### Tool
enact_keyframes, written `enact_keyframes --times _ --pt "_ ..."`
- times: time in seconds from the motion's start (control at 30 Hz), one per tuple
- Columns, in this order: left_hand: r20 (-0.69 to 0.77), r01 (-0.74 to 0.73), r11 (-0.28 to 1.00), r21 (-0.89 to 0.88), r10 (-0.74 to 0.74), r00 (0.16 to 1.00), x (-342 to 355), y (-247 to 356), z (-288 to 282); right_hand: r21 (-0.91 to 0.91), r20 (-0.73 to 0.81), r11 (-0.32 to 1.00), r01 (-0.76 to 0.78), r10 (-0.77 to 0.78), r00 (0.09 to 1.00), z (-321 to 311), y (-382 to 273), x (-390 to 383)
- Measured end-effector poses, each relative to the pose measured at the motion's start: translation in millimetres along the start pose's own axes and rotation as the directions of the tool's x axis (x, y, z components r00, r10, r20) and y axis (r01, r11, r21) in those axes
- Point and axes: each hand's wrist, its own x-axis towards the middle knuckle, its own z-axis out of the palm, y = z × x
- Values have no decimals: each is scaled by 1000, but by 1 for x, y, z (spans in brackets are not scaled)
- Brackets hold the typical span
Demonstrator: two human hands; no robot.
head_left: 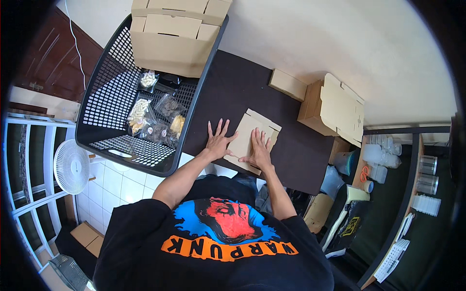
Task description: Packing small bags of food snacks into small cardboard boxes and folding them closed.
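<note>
On the dark brown table point(233, 82) lies a small, flat-looking brown cardboard box point(242, 138), with flaps along its far and right edges. My right hand point(259, 151) rests on top of it, fingers stretched toward the far side. Spread fingers of my left hand point(217, 143) lie on the table beside the box's left edge, the thumb reaching the cardboard. Neither hand grips anything. Whether the box is folded up or still a flat blank, I cannot tell.
A large black perforated basket point(167, 167) stands at the left, holding cardboard boxes point(170, 48) and several clear packets point(141, 111). An opened cardboard box point(335, 109) and a narrow one point(287, 84) sit by the wall. Shelves point(405, 194) with plastic containers are at right; a white fan point(72, 166) is at left.
</note>
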Motion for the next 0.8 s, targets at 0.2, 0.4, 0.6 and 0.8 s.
enact_keyframes --times 0.2,0.4,0.6,0.8 --pt "80 7 1000 16 -8 997 10 -7 -5 -12 113 999 -52 53 992 -10 -12 9" --pt "116 2 1000 -2 -2 993 13 -3 -17 -284 249 959 15 58 967 -30 -63 74" --pt "67 54 998 -38 -51 996 5 0 -10 -266 239 957 113 -48 970 -17 -47 70" --pt "100 109 994 11 -110 989 7 0 -13 -210 246 970 -123 174 954 -35 -34 44"
